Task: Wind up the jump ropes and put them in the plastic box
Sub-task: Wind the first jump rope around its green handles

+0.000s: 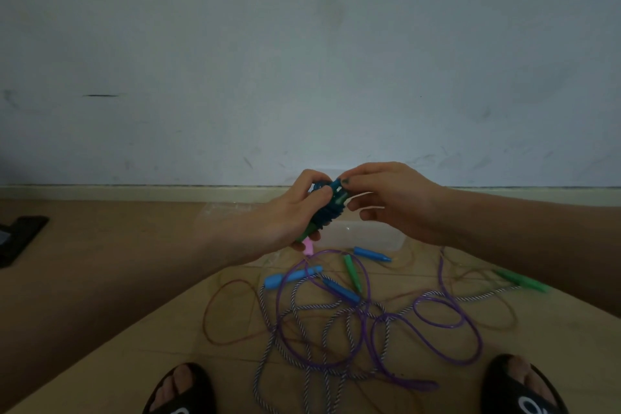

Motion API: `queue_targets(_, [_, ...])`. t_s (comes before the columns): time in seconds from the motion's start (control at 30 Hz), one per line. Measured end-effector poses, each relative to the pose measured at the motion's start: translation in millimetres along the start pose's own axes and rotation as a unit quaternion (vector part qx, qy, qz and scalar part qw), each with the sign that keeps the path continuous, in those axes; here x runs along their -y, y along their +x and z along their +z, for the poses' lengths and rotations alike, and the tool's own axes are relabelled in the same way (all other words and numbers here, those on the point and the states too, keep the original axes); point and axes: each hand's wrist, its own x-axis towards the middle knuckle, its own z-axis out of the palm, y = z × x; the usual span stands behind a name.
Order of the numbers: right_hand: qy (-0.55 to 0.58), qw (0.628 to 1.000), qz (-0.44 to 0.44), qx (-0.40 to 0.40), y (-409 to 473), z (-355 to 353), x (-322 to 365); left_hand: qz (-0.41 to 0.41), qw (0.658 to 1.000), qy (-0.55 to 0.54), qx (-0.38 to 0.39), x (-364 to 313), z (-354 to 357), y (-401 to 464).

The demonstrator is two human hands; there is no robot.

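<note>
The wound blue jump rope (327, 208) is looking light and springy, likely to uncoil unless gripped around handles and coils together. The left hand (295, 208) is curling round that bundle, holding it above the plastic box (366, 235) on the floor. The right hand (386, 198) is pinching the rope's end at the top, fingers partly bent.

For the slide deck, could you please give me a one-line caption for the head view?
Both hands wind a blue rope above the plastic box; more ropes lie tangled on the floor.
</note>
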Motion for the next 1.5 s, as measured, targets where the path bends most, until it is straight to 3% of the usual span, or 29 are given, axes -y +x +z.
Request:
queue_targets(0.23, [0.101,0.984,0.097,0.107,1.4,-13.1,4.6,0.050,0.997,0.065,0.013,8.2,-1.0,1.2])
queue_targets(0.43, [0.032,0.985,0.099,0.135,3.3,-15.9,4.7,0.087,0.991,0.100,0.023,11.8,-0.6,-0.3])
queue_targets(0.83, [0.090,0.961,0.117,0.234,-1.7,-21.2,5.7,0.147,0.980,0.134,0.027,10.7,-2.7,-3.6])
queue_targets(1.17, [0.065,0.979,0.087,0.171,-0.5,-16.8,9.6,0.174,0.960,0.218,-0.001,8.2,-8.7,-0.3])
queue_targets(1.5, [0.094,0.992,0.038,0.076,-4.3,-5.5,7.2,0.144,0.978,0.148,-0.039,5.2,-1.8,-2.5])
